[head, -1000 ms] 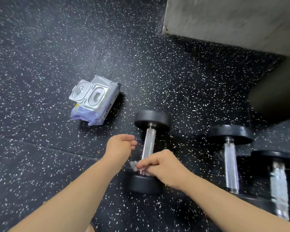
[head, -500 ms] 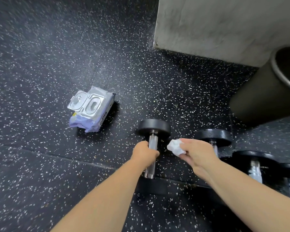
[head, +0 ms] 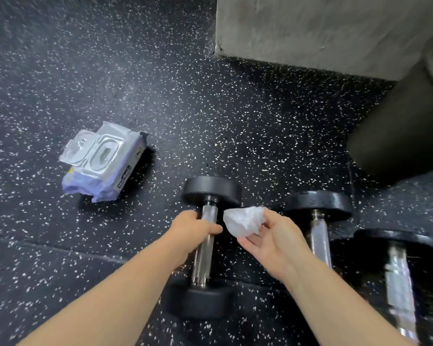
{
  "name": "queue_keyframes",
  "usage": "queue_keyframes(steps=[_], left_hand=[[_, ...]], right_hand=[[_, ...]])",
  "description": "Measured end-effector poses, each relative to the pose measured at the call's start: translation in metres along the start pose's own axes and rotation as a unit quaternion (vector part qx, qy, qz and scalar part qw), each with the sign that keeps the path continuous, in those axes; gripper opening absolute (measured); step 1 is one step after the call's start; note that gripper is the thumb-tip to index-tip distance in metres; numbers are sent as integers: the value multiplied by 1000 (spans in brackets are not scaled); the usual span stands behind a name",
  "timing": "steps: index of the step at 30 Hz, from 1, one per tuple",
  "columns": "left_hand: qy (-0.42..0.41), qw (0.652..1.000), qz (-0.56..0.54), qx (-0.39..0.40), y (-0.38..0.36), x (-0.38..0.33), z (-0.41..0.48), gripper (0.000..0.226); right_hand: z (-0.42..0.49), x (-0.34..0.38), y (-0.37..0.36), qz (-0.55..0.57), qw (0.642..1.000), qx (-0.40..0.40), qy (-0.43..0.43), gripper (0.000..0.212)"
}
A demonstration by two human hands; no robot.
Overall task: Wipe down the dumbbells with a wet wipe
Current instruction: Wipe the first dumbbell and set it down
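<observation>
Now the wet wipe (head: 244, 221) is off the bar. A second ago it was pressed on the near end of the first dumbbell (head: 205, 253); now it sits bunched in the right hand (head: 273, 240), palm up, pinched at the fingertips just beside the handle. The left hand (head: 195, 231) has closed round the upper handle, with the dumbbell lying on the floor (head: 210, 121). My guess is a turn comes next, to reach the unwiped side. A second dumbbell (head: 319, 236) and a third dumbbell (head: 398, 283) wait to the right, and the wipe pack (head: 103, 161) lies well off left.
</observation>
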State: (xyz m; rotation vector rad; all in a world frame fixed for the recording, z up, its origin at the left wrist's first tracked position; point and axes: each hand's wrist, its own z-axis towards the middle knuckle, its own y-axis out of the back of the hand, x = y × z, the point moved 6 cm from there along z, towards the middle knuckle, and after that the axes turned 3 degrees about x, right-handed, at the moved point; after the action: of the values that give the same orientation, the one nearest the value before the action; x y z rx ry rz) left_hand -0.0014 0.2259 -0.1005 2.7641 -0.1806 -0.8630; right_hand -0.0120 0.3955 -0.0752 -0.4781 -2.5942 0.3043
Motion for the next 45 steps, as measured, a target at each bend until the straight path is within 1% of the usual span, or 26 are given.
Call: queue_keyframes(steps=[3,5,7,10,12,14,15,17,19,21,24,27,29,31,32,34,36,39,41,43,44,45], left_hand=[[21,996,-90,19,-13,-4,1,25],[16,993,-115,7,-18,-4,0,17],[4,993,-116,-4,-19,-3,-4,15],[-26,995,-98,-8,-22,-5,-16,13],[-49,996,-72,-2,-25,-7,-26,16],[-85,995,-53,9,-30,-8,-34,18],[-106,993,-50,10,-31,-10,-37,19],[-148,988,-54,6,-32,-14,-44,18],[-179,982,-62,-7,-29,-18,-48,11],[-202,976,-75,-21,-25,-23,-50,9],[-201,976,-68,-37,-20,-28,-44,8],[-176,980,-84,-37,-17,-26,-33,10],[-167,980,-102,-40,-13,-23,-30,9],[-166,979,-114,-41,-11,-22,-30,12],[-167,978,-116,-42,-11,-22,-30,14],[-175,977,-114,-46,-9,-23,-27,14],[-177,975,-128,-38,-8,-20,-24,5],[-177,968,-178,-9,-7,-15,-23,6],[-183,966,-182,-1,-5,-16,-25,5],[-185,969,-164,-5,-3,-17,-27,8],[-188,970,-152,-9,-2,-17,-27,11],[-191,971,-142,-13,-1,-18,-28,13]], right_hand=[[-4,1,-6,-15,1000,16,4,22],[-7,1,-8,-15,1000,11,10,18],[-12,-3,-7,-1,1000,2,7,13],[-19,-5,-3,26,1000,-6,6,20],[-26,1,-13,49,998,25,18,22],[-34,9,-25,89,993,57,42,35],[-38,12,-28,107,991,62,53,39],[-47,14,-30,126,988,68,60,39],[-56,14,-33,144,984,82,61,39],[-59,15,-36,161,981,95,54,41],[-52,20,-45,201,973,101,40,40],[-20,18,-50,241,968,64,10,35],[-1,17,-54,221,974,46,7,37],[5,16,-55,188,982,15,5,30],[6,16,-56,192,981,17,8,30],[-5,19,-61,201,978,52,20,33],[-24,21,-61,187,979,81,23,23],[-43,26,-65,161,981,106,30,37],[-33,25,-63,162,982,94,20,35],[-15,24,-65,150,985,85,8,22],[-8,25,-68,137,988,78,8,25],[-1,24,-68,127,990,66,4,33]])
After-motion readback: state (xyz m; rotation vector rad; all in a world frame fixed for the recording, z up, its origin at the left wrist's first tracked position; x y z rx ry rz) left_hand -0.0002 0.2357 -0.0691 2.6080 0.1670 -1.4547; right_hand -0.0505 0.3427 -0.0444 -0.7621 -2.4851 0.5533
